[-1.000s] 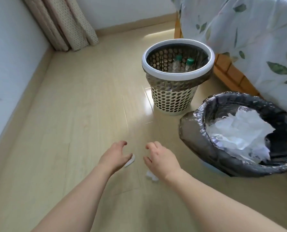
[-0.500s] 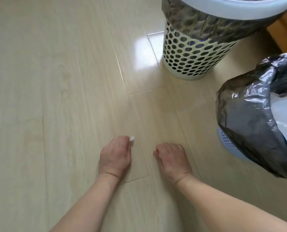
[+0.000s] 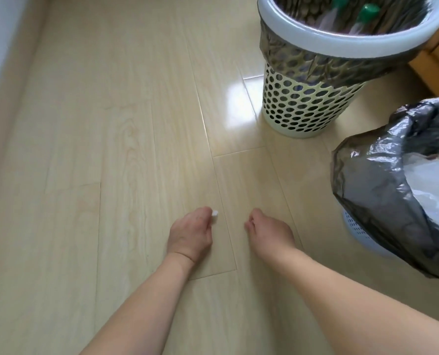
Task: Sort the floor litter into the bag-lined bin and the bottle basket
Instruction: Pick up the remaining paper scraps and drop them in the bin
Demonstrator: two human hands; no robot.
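My left hand (image 3: 190, 231) is low over the wooden floor and pinches a small white paper scrap (image 3: 215, 214) that sticks out past its fingertips. Beside it, my right hand (image 3: 269, 230) has its fingers curled under; the scrap that lay beneath it is out of sight inside the fist. The bottle basket (image 3: 302, 108), perforated with a white rim, stands ahead to the right, and green-capped bottles (image 3: 368, 7) show inside. The bin lined with a black bag (image 3: 379, 201) is close on the right and holds crumpled white plastic (image 3: 433, 180).
A wooden bed frame (image 3: 438, 60) runs behind the basket at the top right. A white wall with a baseboard (image 3: 5, 103) borders the floor on the left. The light floorboards (image 3: 110, 162) stretch ahead and to the left of my hands.
My head dipped toward the floor, so both containers slid up and right. Both hands came down onto the two scraps and closed; now they are lifting slightly, the left with its scrap showing.
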